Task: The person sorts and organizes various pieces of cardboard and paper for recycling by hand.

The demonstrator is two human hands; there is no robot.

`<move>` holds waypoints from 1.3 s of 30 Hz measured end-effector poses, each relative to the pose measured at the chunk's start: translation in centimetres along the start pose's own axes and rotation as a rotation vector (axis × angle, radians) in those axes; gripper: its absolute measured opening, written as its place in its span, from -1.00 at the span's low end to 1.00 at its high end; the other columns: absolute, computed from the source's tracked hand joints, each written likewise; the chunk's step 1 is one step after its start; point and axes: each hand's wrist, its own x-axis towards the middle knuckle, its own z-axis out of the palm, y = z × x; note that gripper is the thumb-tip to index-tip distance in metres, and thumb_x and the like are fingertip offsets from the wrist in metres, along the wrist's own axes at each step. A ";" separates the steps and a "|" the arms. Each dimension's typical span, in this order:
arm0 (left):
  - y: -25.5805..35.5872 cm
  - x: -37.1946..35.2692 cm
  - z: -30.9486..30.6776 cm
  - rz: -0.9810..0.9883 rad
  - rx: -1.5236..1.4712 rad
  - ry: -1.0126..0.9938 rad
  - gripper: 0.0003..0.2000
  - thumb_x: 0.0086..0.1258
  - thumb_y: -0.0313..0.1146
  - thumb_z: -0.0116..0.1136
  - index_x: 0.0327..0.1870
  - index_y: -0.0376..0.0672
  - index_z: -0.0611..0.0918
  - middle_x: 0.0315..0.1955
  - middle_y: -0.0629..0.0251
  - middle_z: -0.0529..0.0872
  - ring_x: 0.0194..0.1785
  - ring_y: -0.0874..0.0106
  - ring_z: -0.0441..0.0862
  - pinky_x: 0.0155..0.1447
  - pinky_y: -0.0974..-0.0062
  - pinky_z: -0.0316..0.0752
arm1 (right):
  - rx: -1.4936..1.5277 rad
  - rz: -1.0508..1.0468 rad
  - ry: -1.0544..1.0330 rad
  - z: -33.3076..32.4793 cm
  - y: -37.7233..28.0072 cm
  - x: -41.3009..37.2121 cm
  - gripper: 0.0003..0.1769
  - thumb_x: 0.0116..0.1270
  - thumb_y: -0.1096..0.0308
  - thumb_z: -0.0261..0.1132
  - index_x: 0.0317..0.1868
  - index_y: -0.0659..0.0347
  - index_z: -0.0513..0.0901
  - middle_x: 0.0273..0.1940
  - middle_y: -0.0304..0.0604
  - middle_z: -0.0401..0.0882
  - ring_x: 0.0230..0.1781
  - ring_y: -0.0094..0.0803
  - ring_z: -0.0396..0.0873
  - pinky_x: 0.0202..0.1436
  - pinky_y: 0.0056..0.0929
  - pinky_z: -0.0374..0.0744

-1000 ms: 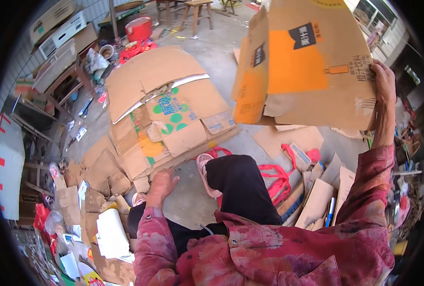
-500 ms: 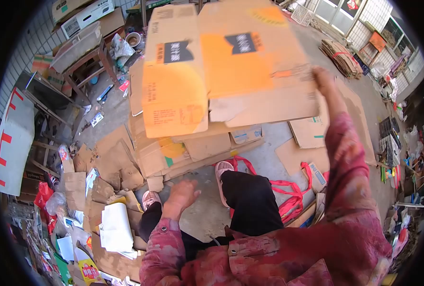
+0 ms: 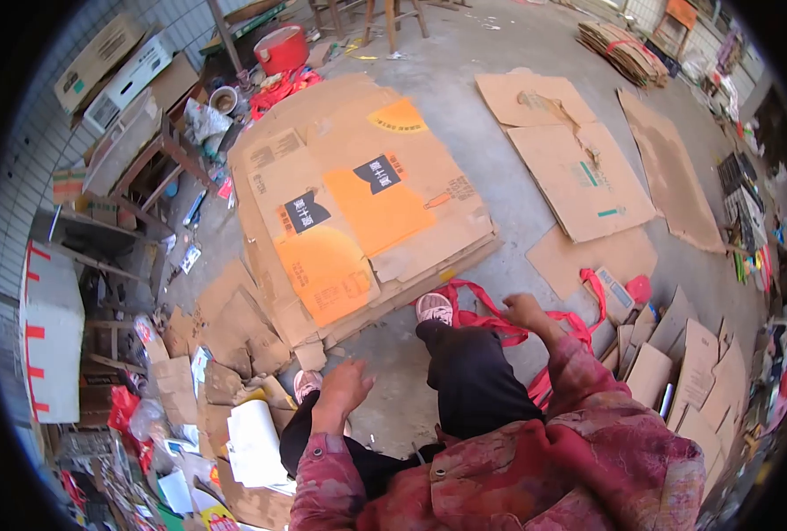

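A flattened cardboard box with orange print and black labels [image 3: 411,217] lies on top of a low stack of flattened cardboard [image 3: 446,271], in front of my feet. My left hand [image 3: 345,389] hangs over my left knee, below the stack's near corner, fingers loosely bent and holding nothing. My right hand [image 3: 524,311] is above my right knee, clear of the cardboard, with its fingers loosely curled and apart. A red strap [image 3: 473,320] runs along the floor behind and beside my right hand, overlapping it in this view.
More flattened cardboard [image 3: 588,177] lies on the floor at the right. Cardboard pieces [image 3: 694,372] stand upright at the lower right. White sheets [image 3: 253,442] and torn cardboard [image 3: 225,319] lie at the left. A red bucket [image 3: 281,50] and a wooden stool [image 3: 159,164] stand farther back.
The orange-printed box, raised by my right hand before, now lies flat on the stack. My right hand has let go and come back down toward my knee. The left hand has barely moved.
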 end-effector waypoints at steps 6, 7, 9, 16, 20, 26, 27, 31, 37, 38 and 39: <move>0.6 0.0 1.1 -0.046 0.067 -0.097 -0.64 0.09 -0.15 0.10 -0.15 -0.18 0.53 -0.27 -0.01 0.58 -0.11 0.10 0.50 -0.03 0.26 0.39 | 0.040 0.223 -0.054 1.7 5.5 -12.5 -0.66 -0.06 0.24 0.19 -0.30 0.30 0.58 -0.31 0.14 0.54 -0.23 -0.02 0.51 -0.11 -0.23 0.46; 0.0 -0.1 1.8 -0.068 0.055 -0.093 -0.62 0.08 -0.14 0.12 -0.13 -0.18 0.54 -0.26 -0.02 0.59 -0.10 0.11 0.50 -0.01 0.29 0.39 | 0.030 0.270 -0.081 1.7 5.9 -13.9 -0.64 -0.06 0.25 0.19 -0.25 0.31 0.58 -0.27 0.15 0.54 -0.20 -0.03 0.51 -0.08 -0.25 0.46; 0.0 -0.8 2.0 -0.112 0.019 -0.087 -0.60 0.08 -0.13 0.12 -0.10 -0.17 0.54 -0.25 -0.02 0.59 -0.11 0.12 0.52 -0.01 0.32 0.40 | 0.123 0.350 -0.046 1.6 6.1 -16.5 -0.62 -0.06 0.26 0.20 -0.23 0.32 0.58 -0.24 0.14 0.54 -0.17 -0.05 0.51 -0.05 -0.27 0.45; 2.6 -4.5 -3.8 -0.252 -0.006 0.030 -0.58 0.09 -0.13 0.14 -0.04 -0.14 0.54 -0.32 0.01 0.63 -0.23 0.25 0.60 -0.07 0.43 0.45 | 0.272 0.398 -0.020 4.2 7.4 -20.2 -0.61 -0.07 0.30 0.18 -0.20 0.32 0.57 -0.22 0.14 0.54 -0.15 -0.06 0.51 -0.02 -0.27 0.45; 3.2 -7.1 -7.2 -0.228 -0.107 0.224 -0.58 0.13 -0.17 0.14 -0.02 -0.22 0.52 -0.34 0.03 0.64 -0.25 0.33 0.61 -0.14 0.47 0.48 | 0.323 0.379 0.012 3.3 6.8 -20.5 -0.61 -0.06 0.31 0.18 -0.20 0.34 0.57 -0.26 0.14 0.54 -0.18 -0.04 0.52 -0.04 -0.27 0.46; 4.6 -10.6 -9.0 -0.264 -0.178 0.292 -0.61 0.17 -0.26 0.13 -0.01 -0.26 0.50 -0.31 0.09 0.65 -0.30 0.45 0.61 -0.21 0.54 0.48 | 0.295 0.358 0.110 3.0 8.2 -20.7 -0.61 -0.06 0.30 0.18 -0.19 0.33 0.57 -0.26 0.14 0.54 -0.20 -0.06 0.53 -0.05 -0.28 0.47; 4.0 -10.9 -8.8 -0.263 -0.194 0.299 -0.61 0.17 -0.26 0.13 0.00 -0.26 0.50 -0.31 0.10 0.65 -0.30 0.47 0.60 -0.20 0.56 0.48 | 0.287 0.337 0.106 3.2 8.7 -20.3 -0.60 -0.05 0.28 0.18 -0.18 0.34 0.57 -0.26 0.13 0.55 -0.20 -0.06 0.53 -0.05 -0.28 0.47; -1.0 -10.7 -7.2 -0.254 -0.311 0.291 -0.58 0.21 -0.23 0.11 0.03 -0.30 0.47 -0.30 0.17 0.63 -0.30 0.52 0.56 -0.24 0.60 0.46 | 0.287 0.273 0.172 1.2 8.2 -18.0 -0.68 -0.06 0.26 0.19 -0.30 0.30 0.58 -0.35 0.12 0.55 -0.26 -0.05 0.53 -0.15 -0.23 0.48; -3.8 -7.0 -6.7 -0.410 -0.628 0.251 -0.61 0.23 -0.27 0.07 0.03 -0.30 0.46 -0.29 0.16 0.62 -0.30 0.50 0.58 -0.31 0.64 0.48 | 0.323 0.152 0.187 -3.1 5.4 -10.8 -0.76 -0.05 0.28 0.17 -0.46 0.30 0.53 -0.45 0.11 0.52 -0.38 -0.03 0.52 -0.29 -0.19 0.45; -4.3 -6.1 -6.5 -0.425 -0.638 0.246 -0.61 0.23 -0.27 0.07 0.03 -0.30 0.46 -0.29 0.16 0.62 -0.30 0.50 0.58 -0.31 0.64 0.48 | 0.330 0.119 0.168 -3.8 4.4 -9.7 -0.77 -0.04 0.28 0.16 -0.47 0.31 0.52 -0.46 0.10 0.52 -0.39 -0.04 0.52 -0.30 -0.20 0.45; -3.6 -5.0 -6.7 -0.481 -0.731 0.238 -0.60 0.25 -0.26 0.06 0.05 -0.31 0.44 -0.30 0.15 0.61 -0.31 0.47 0.58 -0.31 0.64 0.48 | 0.378 0.148 0.157 -4.7 3.2 -8.6 -0.75 -0.02 0.29 0.15 -0.40 0.32 0.55 -0.43 0.10 0.54 -0.36 -0.06 0.54 -0.28 -0.24 0.47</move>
